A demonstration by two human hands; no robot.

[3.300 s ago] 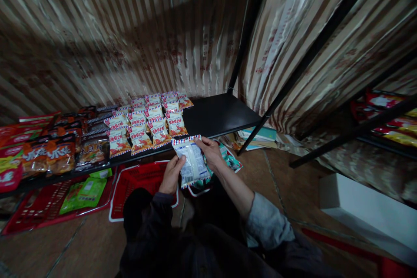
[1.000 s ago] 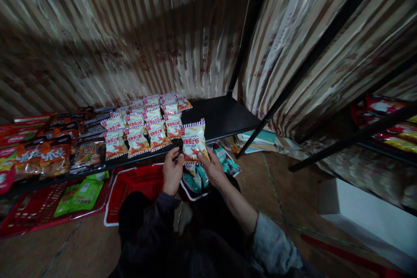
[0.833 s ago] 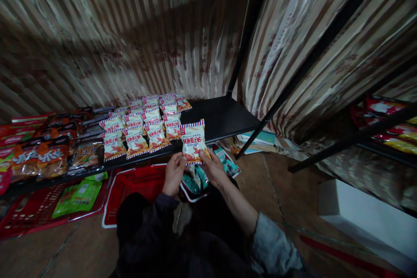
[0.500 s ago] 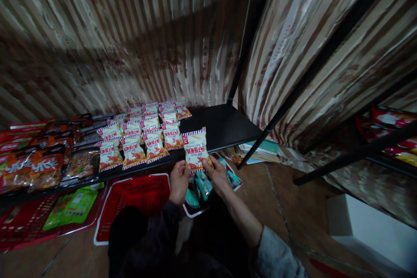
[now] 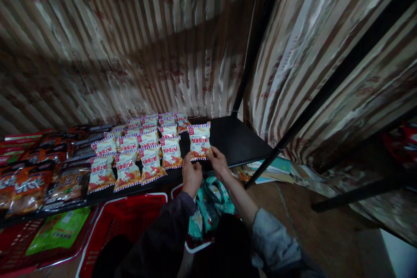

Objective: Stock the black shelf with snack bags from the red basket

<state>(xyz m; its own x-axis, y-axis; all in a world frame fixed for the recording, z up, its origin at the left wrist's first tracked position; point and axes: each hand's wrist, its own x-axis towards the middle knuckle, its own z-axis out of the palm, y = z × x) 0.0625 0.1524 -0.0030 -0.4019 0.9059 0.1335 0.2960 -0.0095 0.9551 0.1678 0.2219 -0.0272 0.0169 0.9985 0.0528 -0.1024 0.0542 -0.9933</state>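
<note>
Between both hands I hold a small white and orange snack bag [image 5: 200,141] with a striped top edge, tilted up over the black shelf [image 5: 241,139]. My left hand [image 5: 191,176] grips its lower left corner. At its lower right corner, my right hand [image 5: 219,161] pinches the bag. Left of it, several matching snack bags [image 5: 151,163] lie in rows on the shelf, their printed fronts facing up. Whether the held bag touches the shelf I cannot tell.
Further left on the shelf lie orange and black snack packs [image 5: 31,186]. Below stand a red basket [image 5: 130,213], a basket holding teal packets [image 5: 208,208], and a green packet [image 5: 60,228] in another basket. A black shelf post [image 5: 280,147] rises at right, beside papers [image 5: 267,167].
Both hands have carried the snack bag forward, from the shelf's front edge to over the shelf. My view has tilted slightly, and more of the teal packets shows.
</note>
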